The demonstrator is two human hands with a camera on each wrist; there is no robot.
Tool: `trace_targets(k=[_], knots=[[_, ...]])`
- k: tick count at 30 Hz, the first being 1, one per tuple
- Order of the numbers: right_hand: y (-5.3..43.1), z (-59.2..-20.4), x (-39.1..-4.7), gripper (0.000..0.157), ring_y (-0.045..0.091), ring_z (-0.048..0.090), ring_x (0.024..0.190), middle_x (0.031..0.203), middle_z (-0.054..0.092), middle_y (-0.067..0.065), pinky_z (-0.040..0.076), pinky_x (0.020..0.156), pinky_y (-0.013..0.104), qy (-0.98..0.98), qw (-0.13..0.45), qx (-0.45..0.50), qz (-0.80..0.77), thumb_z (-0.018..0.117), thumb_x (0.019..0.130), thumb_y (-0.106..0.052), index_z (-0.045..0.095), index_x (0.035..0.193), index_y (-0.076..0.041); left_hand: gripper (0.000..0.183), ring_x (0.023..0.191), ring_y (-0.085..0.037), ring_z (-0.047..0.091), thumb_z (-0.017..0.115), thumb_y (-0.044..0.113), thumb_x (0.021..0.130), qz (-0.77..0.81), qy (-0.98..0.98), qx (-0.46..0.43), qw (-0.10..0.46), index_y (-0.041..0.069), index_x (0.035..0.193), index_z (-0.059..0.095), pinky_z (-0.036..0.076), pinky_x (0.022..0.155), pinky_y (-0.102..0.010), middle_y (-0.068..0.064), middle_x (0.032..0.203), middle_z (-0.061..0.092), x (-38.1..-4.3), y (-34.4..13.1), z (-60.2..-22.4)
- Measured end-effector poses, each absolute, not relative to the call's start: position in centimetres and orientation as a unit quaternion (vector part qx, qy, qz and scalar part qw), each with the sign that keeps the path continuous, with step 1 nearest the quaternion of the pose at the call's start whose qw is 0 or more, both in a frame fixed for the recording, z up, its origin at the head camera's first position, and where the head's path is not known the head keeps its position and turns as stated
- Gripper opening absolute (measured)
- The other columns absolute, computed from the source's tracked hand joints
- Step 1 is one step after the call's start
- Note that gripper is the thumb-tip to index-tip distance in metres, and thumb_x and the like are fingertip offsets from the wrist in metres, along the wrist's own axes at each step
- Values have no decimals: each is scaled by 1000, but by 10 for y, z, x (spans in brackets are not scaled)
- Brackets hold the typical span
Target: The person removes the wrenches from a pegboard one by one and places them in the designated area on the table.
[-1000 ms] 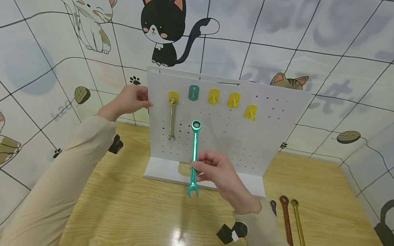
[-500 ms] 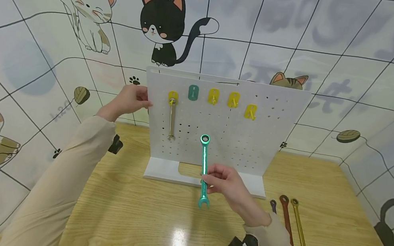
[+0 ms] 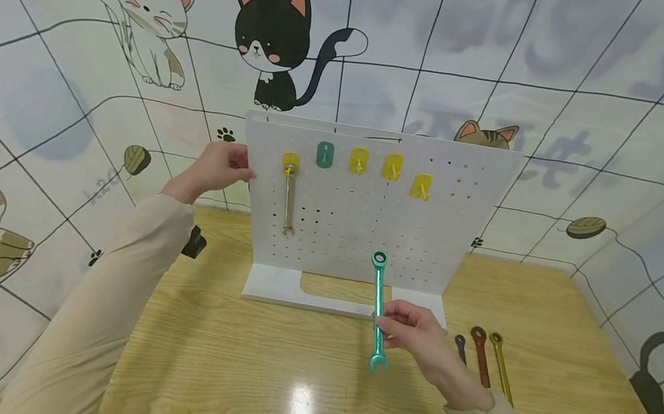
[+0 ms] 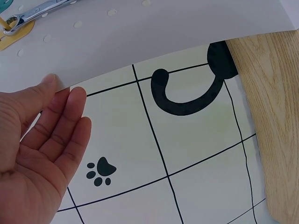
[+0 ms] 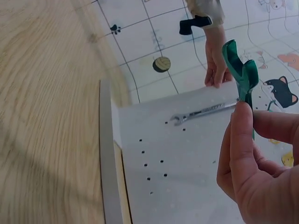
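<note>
A white pegboard (image 3: pixel 342 228) stands upright on the table. My left hand (image 3: pixel 222 167) pinches its left edge between thumb and fingers, as the left wrist view (image 4: pixel 46 135) also shows. In front of the board's lower right part, my right hand (image 3: pixel 418 337) holds a shiny teal combination wrench (image 3: pixel 379 289) by the lower shank. Its ring end points up and its open end down. The right wrist view shows the wrench's open jaw end (image 5: pixel 245 70) above thumb and fingers. A silver wrench (image 3: pixel 290 202) hangs from the leftmost yellow hook (image 3: pixel 291 161).
A teal hook (image 3: pixel 325 155) and three bare yellow hooks, one of them a yellow hook (image 3: pixel 393 166), run along the board's top. Purple (image 3: pixel 460 345), red (image 3: pixel 479 354) and gold wrenches (image 3: pixel 500 363) lie on the table (image 3: pixel 242 366) at right. A cat-patterned wall (image 3: pixel 416 40) stands behind.
My right hand has moved right and down with the teal wrench, away from the middle of the board. The left hand stays at the board's left edge.
</note>
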State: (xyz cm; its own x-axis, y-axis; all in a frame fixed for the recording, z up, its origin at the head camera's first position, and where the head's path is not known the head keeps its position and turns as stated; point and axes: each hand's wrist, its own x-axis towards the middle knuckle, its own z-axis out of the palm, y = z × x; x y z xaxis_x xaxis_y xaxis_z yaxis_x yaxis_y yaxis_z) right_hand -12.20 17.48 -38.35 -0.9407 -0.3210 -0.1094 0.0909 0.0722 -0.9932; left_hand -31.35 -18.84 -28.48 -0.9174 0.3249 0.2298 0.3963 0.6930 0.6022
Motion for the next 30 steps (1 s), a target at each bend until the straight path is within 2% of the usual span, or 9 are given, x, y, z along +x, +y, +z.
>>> trace_targets(k=[4,12,24,30], knots=[[190,-385,-115,16,8,60,72,80,60,-2,52,70,28,721,156,-63,-672,58,92,-7,56,100,6,8,76,-29,62,64,2,86,-339,-919,-196,53,-5,89,61,45,77,-43,-18,81,65,-314,-188,-285],[225,-398,-107,12,7,58,71,81,60,-5,51,69,26,731,144,-25,-666,56,93,-7,57,100,2,7,76,-29,63,64,1,85,-344,-917,-195,55,-5,86,60,45,76,-42,-18,82,65,-314,-188,-285],[273,-412,-91,33,10,55,83,95,58,1,49,76,30,780,148,61,-604,53,96,-15,47,116,10,8,75,-25,62,64,2,86,-342,-918,-196,48,-5,86,60,44,75,-39,-17,82,65,-311,-187,-283],[295,-419,-81,35,9,55,86,98,59,1,48,77,30,793,144,88,-586,52,97,-15,45,118,12,7,74,-25,61,64,1,85,-346,-916,-196,52,-5,86,61,45,76,-40,-16,80,65,-312,-188,-284]])
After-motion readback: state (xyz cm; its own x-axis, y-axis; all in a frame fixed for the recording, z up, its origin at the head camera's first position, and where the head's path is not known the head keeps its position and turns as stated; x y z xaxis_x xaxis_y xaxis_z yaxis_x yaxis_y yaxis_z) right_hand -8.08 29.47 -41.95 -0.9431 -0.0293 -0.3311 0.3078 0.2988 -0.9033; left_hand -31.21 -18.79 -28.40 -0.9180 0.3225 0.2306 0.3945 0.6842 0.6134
